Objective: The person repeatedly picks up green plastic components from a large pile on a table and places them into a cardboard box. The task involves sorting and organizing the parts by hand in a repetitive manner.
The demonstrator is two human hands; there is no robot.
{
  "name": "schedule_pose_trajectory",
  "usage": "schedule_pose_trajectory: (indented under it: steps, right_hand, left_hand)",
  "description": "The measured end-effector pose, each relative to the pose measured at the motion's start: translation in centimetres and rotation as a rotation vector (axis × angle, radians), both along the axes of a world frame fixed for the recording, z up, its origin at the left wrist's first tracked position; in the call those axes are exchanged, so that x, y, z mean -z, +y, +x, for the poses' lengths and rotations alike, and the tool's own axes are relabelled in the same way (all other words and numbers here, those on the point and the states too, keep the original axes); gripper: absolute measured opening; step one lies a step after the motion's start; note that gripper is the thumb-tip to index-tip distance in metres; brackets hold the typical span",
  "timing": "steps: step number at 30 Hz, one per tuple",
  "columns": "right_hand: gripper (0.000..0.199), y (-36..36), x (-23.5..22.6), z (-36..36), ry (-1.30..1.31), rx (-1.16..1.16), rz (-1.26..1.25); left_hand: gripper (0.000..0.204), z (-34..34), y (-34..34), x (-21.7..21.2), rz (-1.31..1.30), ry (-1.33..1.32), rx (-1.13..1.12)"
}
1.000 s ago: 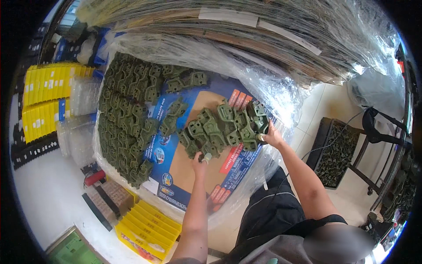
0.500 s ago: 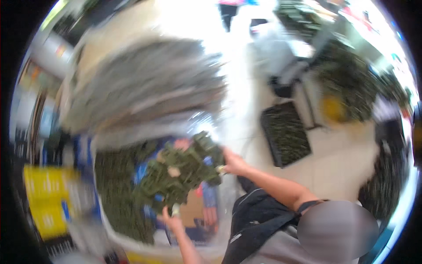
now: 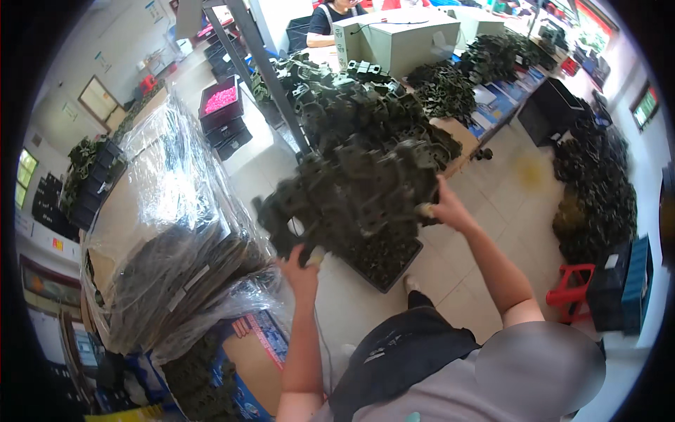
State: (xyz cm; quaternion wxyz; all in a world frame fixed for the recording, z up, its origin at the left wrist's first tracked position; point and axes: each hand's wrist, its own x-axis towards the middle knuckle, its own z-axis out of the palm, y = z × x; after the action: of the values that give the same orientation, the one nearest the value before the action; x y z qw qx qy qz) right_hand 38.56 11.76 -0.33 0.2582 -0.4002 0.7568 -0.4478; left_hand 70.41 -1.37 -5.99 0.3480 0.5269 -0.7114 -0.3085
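A wide bundle of dark green molded parts (image 3: 351,193), blurred by motion, hangs in the air between my two hands. My left hand (image 3: 302,271) grips its near left end, thumb toward me. At the right end my right hand (image 3: 450,207) is closed on its edge. Something pale yellow covers each thumb tip. Beyond the bundle, a large heap of similar green parts (image 3: 337,98) lies on a table, and the bundle partly overlaps it in view. Below it, a black tray (image 3: 385,287) of dark small parts stands on the floor, partly hidden.
Plastic-wrapped stacked goods (image 3: 176,232) stand at left, by an open box with green parts (image 3: 193,383). A metal post (image 3: 271,77) rises beside the table. Red stool (image 3: 571,292) and piled parts (image 3: 598,183) are at right. A person (image 3: 327,21) sits at the far side.
My hands have lifted the green parts out of the box at lower left and carried them toward the table. The view has turned right with me.
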Motion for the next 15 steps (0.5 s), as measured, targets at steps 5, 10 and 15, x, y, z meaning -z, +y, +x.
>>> schedule_pose_trajectory:
  steps: [5, 10, 15]
  right_hand:
    - [0.075, -2.8, 3.6, -20.9, -0.105, -0.048, -0.006]
    - [0.077, -10.1, 0.5, -27.9, -0.110, -0.207, 0.484]
    - [0.080, -12.6, 5.7, -30.4, 0.213, -0.148, 0.314]
  left_hand:
    - [0.039, -18.5, -1.8, -0.8, 0.068, 0.066, 0.011]
    - [0.047, -26.7, -3.0, -0.4, 0.450, -0.206, 0.023]
    - [0.069, -26.3, -3.7, -0.6, 0.252, -0.341, -0.043]
